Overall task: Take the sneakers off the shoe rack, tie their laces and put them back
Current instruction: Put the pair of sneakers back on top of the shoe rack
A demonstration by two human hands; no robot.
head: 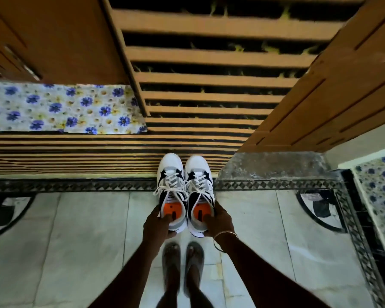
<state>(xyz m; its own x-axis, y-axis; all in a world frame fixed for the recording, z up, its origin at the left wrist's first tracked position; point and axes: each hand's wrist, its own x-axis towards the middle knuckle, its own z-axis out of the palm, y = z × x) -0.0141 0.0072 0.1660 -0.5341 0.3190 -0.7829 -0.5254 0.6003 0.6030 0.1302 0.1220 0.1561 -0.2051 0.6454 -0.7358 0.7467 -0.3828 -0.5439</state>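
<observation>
While I stand at the shoe rack [209, 94], my left hand [157, 225] grips the left sneaker [171, 181]. My right hand [220, 221] grips the right sneaker [199, 181], fingers [208, 218] clamped on each heel at lower centre.

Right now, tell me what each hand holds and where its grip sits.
Left hand holds the left sneaker at its heel; right hand holds the right sneaker at its heel, fingers inside the collars.

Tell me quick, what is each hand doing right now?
Left hand: closed on the heel of the left sneaker.
Right hand: closed on the heel of the right sneaker.
</observation>
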